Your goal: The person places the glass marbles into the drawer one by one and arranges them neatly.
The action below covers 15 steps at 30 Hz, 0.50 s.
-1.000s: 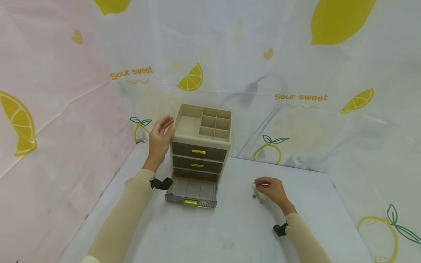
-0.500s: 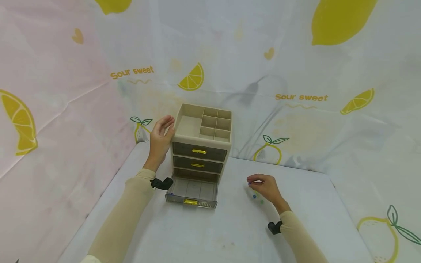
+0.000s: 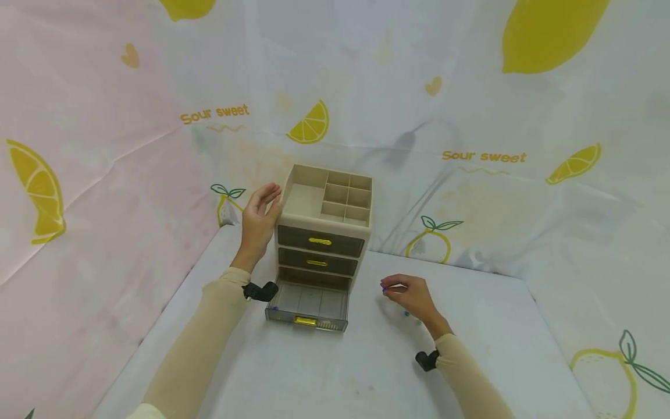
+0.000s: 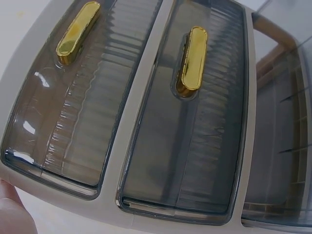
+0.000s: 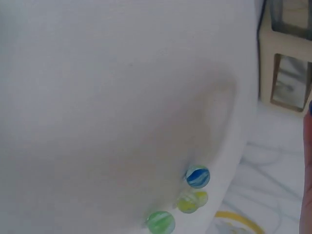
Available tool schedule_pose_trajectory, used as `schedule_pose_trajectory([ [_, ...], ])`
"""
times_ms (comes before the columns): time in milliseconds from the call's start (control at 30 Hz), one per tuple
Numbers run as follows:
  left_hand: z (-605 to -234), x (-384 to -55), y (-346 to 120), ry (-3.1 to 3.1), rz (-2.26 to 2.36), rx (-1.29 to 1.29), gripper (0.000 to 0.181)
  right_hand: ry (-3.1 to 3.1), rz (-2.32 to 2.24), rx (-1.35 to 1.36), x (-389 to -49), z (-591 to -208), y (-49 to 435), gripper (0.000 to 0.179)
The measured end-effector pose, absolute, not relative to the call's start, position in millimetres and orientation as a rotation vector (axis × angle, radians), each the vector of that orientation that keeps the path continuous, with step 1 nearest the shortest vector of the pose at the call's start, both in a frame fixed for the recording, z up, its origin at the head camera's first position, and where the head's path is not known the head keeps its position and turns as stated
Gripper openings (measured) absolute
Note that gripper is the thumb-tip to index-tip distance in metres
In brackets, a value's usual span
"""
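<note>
My left hand (image 3: 259,224) rests against the left side of a beige desktop drawer cabinet (image 3: 324,220), fingers fairly straight. The cabinet's bottom drawer (image 3: 309,302) is pulled out, with a small dark blue marble (image 3: 275,308) at its front left. To the right, my right hand (image 3: 413,297) pinches a dark blue marble (image 3: 384,289) just above the table. Below that hand lie a blue-swirled marble (image 5: 198,176), a yellow one (image 5: 187,202) with another yellowish one partly behind it, and a green marble (image 5: 161,223).
Two smoky upper drawers with gold handles (image 4: 194,58) are closed. Divided compartments (image 3: 346,198) form the cabinet's top. A white tabletop (image 3: 314,372) extends around it, backed by a lemon-print cloth (image 3: 387,75).
My right hand has lifted off the marbles and moved left toward the cabinet with the dark blue marble between its fingertips. The left hand has stayed against the cabinet.
</note>
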State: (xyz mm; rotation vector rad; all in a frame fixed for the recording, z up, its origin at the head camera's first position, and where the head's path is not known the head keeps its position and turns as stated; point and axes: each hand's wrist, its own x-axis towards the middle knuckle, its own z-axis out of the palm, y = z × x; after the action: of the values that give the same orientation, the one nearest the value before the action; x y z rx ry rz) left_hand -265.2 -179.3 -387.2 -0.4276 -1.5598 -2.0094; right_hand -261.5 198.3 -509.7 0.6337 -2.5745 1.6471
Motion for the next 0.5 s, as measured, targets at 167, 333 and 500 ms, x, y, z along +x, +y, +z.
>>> schedule_pose_trajectory([
  [167,-390,-269,-180,-1.566,-2.006,-0.424,0.047,-2.553,1.647,0.666,-260,-505,189,0.020],
  [333,-401,-281,-184,-1.562,-2.008,-0.420,0.048,-2.524,1.688,0.694,-259,-501,180,0.018],
  [500,-405,-284,-184,-1.557,-1.993,-0.427,0.047,-2.497,1.738,0.719,-259,-499,170,0.017],
])
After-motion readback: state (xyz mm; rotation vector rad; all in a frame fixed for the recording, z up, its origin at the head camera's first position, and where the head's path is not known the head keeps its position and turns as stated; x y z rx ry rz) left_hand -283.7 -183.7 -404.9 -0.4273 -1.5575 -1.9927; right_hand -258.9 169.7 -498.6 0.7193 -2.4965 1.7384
